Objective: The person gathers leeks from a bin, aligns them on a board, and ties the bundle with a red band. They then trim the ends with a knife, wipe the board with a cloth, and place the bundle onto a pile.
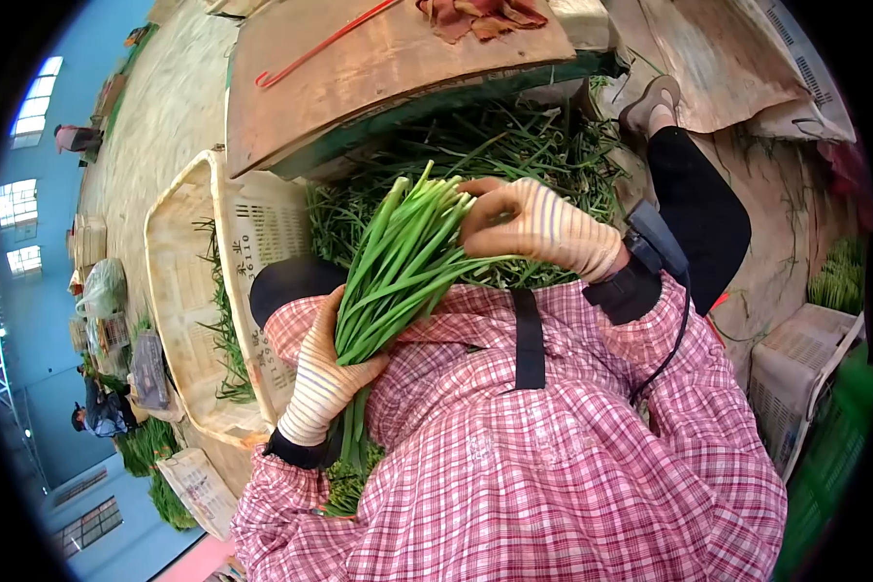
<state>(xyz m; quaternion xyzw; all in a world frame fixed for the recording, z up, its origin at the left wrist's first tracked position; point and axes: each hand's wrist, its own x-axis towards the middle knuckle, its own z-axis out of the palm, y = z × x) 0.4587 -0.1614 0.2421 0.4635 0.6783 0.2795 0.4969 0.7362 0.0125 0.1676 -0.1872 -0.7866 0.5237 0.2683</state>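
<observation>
My left hand point(332, 373), in a cream striped glove, is wrapped round a thick bunch of garlic chives point(398, 262). The bunch is tilted, its pale cut ends at the top and its lower part running down past my wrist. My right hand point(543, 228), in a matching glove, is at the upper right of the bunch with fingers curled by the cut ends. One loose stem sticks out of the bunch and passes under this hand; what its fingers hold is hidden. Cut green trimmings point(466, 141) lie heaped just beyond the bunch.
A wooden board point(398, 82) ahead bears a red hooked rod point(325, 47) and a reddish cloth point(480, 17). A cream plastic crate point(252, 199) stands at my left with some stems inside. Another crate point(795, 359) is at right. Two people are far off at left.
</observation>
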